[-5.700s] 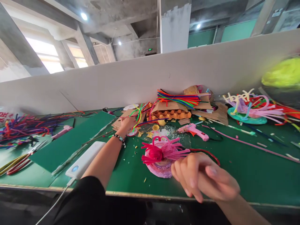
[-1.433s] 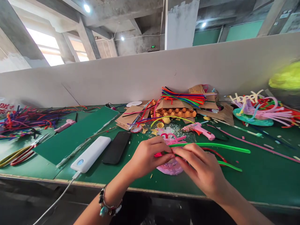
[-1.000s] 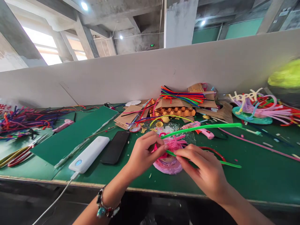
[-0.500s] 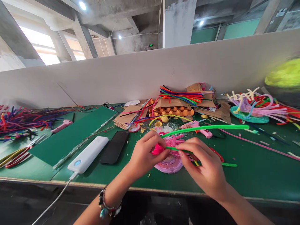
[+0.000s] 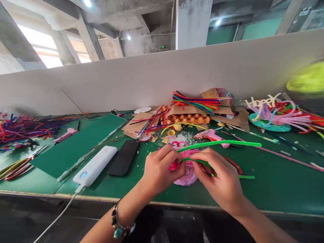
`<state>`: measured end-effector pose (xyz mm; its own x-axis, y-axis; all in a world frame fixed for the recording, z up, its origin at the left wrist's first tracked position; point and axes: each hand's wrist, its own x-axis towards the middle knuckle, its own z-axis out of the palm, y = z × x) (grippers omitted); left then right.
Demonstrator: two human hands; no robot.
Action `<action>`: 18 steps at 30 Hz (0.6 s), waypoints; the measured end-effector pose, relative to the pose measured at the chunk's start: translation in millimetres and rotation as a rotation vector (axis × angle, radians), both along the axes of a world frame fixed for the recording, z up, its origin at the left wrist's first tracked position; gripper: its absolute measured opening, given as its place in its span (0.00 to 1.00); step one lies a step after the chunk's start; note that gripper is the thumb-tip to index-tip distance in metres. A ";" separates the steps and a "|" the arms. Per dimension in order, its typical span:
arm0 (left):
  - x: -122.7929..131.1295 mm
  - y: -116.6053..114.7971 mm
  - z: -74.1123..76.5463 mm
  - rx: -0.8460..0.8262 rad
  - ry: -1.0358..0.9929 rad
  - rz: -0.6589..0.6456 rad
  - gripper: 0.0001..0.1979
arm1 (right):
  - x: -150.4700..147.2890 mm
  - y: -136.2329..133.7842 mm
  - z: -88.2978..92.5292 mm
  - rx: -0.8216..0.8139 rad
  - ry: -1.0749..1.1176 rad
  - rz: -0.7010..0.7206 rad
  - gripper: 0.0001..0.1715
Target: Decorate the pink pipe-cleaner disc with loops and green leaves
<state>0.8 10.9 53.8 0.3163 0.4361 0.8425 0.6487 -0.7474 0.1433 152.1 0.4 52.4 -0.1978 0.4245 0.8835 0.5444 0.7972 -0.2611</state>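
Note:
A bright green pipe cleaner (image 5: 227, 142) is bent between my hands, one length passing above them and another running out past my right hand to the right. My left hand (image 5: 163, 165) is closed in a pinch on it near the bend. With thumb and forefinger, my right hand (image 5: 217, 175) grips the lower length close to the left fingertips. Below and behind the hands, a round pink piece (image 5: 186, 180) made of pipe cleaners lies on the green table, partly hidden by them. A red pipe cleaner loop (image 5: 234, 164) shows behind my right hand.
A white power bank (image 5: 96, 166) with a cable and a black phone (image 5: 124, 158) lie to the left. Behind stand an egg carton (image 5: 187, 118), a bundle of pipe cleaners (image 5: 194, 102) and a pink glue gun (image 5: 214, 135). Scissors (image 5: 24, 165) are at far left.
My left hand has shifted slightly right, closer to my right hand. The upper green length has dipped a little at its free end. Both hands keep their pinch.

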 end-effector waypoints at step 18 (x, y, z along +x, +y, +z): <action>4.5 -4.3 -0.5 -0.004 -0.123 -0.018 0.08 | -6.7 -9.6 -4.5 -0.025 0.050 0.009 0.08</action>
<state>5.3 6.6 53.3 0.2186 0.4345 0.8738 0.6126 -0.7581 0.2237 145.5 -9.2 47.9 -0.1579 0.4447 0.8817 0.5230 0.7950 -0.3073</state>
